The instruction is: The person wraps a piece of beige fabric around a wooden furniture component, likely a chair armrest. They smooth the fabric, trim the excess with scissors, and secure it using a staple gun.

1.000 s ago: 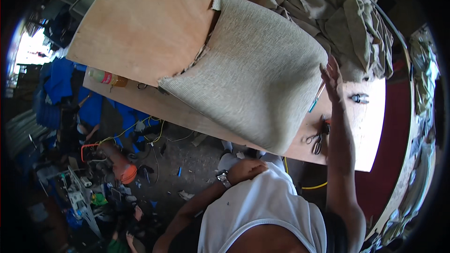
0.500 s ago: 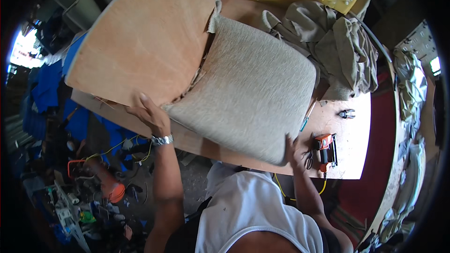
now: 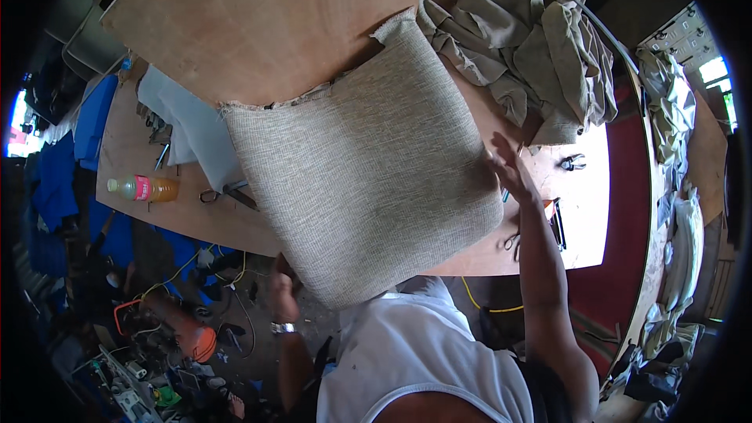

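Observation:
A padded seat panel (image 3: 368, 164) in beige woven fabric lies in front of me across the table's near edge. Its far edge is frayed and borders a bare curved plywood board (image 3: 274, 23); how the two join I cannot tell. My right hand (image 3: 513, 171) is open at the panel's right edge, fingers stretched and seemingly touching the fabric. Low at the panel's near left corner is my left hand (image 3: 283, 294), with a metal watch on the wrist; its fingers are blurred and partly hidden by the panel.
On the table (image 3: 235, 227) a drink bottle (image 3: 143, 188) lies at left, near white sheets (image 3: 184, 121). Pliers (image 3: 573, 162), scissors (image 3: 511, 244) and a partly hidden orange-and-black tool (image 3: 556, 223) lie at right. Crumpled beige fabric (image 3: 540, 55) is heaped behind. An orange stool (image 3: 196, 341) is on the floor.
The panel and board have turned clockwise, the board going farther off and right. My left hand has left the board for the panel's near corner; my right hand has moved up its right side.

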{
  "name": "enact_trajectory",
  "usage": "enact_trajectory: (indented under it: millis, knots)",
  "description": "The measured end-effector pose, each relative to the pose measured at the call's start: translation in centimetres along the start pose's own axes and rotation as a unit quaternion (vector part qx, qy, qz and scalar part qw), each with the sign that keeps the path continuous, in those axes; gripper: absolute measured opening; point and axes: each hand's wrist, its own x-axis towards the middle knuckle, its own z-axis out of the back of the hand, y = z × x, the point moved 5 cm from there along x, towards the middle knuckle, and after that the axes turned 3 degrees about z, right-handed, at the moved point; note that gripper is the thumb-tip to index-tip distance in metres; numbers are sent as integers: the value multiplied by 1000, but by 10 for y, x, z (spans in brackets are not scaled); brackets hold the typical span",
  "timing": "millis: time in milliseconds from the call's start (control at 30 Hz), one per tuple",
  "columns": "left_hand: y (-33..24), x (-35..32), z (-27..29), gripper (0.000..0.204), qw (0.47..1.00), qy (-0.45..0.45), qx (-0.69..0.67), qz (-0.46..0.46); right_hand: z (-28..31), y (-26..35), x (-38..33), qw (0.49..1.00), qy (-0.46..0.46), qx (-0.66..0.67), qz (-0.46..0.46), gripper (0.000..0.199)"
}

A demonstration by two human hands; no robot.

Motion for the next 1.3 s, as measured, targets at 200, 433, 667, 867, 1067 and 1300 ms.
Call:
enact_trajectory:
  millis: [200, 433, 667, 867, 1067, 1300]
  knots:
    - [-38, 2, -51, 67, 972, -99, 211, -10, -49, 2, -20, 998, 52, -7, -39, 65]
    - [-252, 24, -44, 73, 867, 21, 494, -65, -178, 7, -171, 917, 21, 362, -165, 72]
    - [-328, 64, -116, 88, 722, 71, 653, -218, -224, 2, -202, 893, 417, 160, -49, 48]
    - [-333, 16, -173, 87, 671, 46, 688, -273, -57, 49, -69, 966, 14, -219, 137, 24]
    - [-298, -40, -220, 79, 491, -58, 731, -470, -83, 32, -28, 959, -90, -167, 209, 33]
    - [-76, 30, -317, 67, 489, 262, 750, -360, -75, -2, -65, 919, -211, -152, 295, 31]
